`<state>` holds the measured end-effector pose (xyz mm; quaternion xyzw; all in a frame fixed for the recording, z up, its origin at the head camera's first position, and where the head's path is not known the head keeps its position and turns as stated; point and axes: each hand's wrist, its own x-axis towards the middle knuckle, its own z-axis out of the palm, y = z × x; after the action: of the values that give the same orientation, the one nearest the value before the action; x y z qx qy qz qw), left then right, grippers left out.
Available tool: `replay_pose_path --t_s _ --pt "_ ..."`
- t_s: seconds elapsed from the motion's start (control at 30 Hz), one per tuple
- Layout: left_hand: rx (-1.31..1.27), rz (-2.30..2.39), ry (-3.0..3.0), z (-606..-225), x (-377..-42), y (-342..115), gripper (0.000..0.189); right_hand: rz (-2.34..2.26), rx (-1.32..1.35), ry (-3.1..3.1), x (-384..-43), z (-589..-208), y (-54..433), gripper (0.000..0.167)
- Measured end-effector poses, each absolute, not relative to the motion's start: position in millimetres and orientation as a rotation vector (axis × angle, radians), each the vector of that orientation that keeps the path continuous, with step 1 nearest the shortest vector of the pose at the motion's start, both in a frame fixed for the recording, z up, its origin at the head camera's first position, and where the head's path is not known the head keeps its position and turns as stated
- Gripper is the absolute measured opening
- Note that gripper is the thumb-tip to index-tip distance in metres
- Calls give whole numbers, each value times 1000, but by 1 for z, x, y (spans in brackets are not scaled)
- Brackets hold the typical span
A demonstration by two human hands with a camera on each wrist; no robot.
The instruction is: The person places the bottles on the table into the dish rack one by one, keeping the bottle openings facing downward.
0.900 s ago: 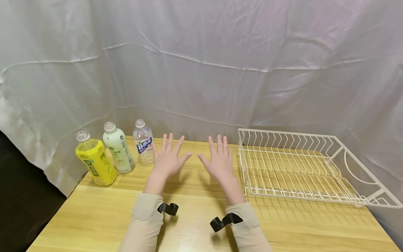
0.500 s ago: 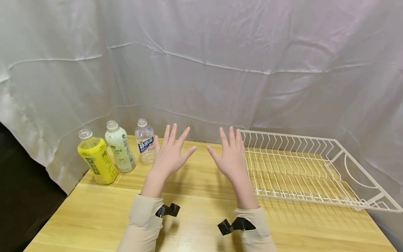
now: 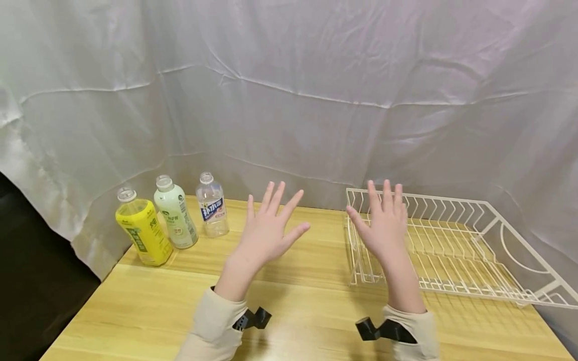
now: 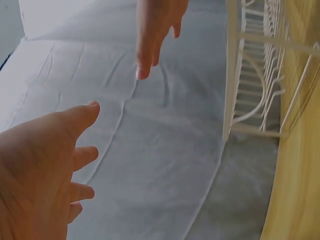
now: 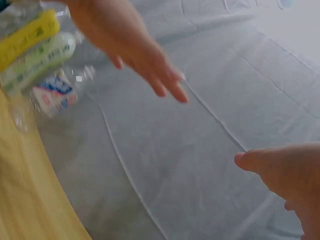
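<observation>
My left hand (image 3: 266, 233) hovers over the table with fingers spread, holding nothing. To its left stands a clear bottle (image 3: 212, 205) with a blue and white label. Beside that are a pale green bottle (image 3: 176, 213) and a bottle with a yellow sleeve (image 3: 144, 230), all upright and capless. My right hand (image 3: 384, 228), also spread and holding nothing, overlaps the left end of a white wire dish rack (image 3: 451, 245) in the head view. Both hands show in the left wrist view, where the rack (image 4: 250, 85) is seen from its side.
The wooden table (image 3: 293, 321) runs under everything, with a grey curtain (image 3: 289, 125) hanging behind it. A dark area (image 3: 36, 271) lies past the table's left edge. Each sleeve carries a black wrist strap, such as the right strap (image 3: 384, 331).
Both hands have moved right and farther apart, the right one now in front of the rack's left end. The bottles and the rack stay in place on the table.
</observation>
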<state>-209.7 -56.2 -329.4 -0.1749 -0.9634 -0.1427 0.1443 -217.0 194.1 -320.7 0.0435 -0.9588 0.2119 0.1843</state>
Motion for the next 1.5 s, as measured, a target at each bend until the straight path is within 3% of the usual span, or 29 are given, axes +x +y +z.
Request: replay_pose_path --t_s 0.83,1.5 --pt "-1136 -76 -2756 -378 -168 51 73 376 -102 -2758 -187 -339 339 83" --pt "-1237 -159 -2784 -390 -165 50 76 407 -320 -2865 -164 -381 452 87"
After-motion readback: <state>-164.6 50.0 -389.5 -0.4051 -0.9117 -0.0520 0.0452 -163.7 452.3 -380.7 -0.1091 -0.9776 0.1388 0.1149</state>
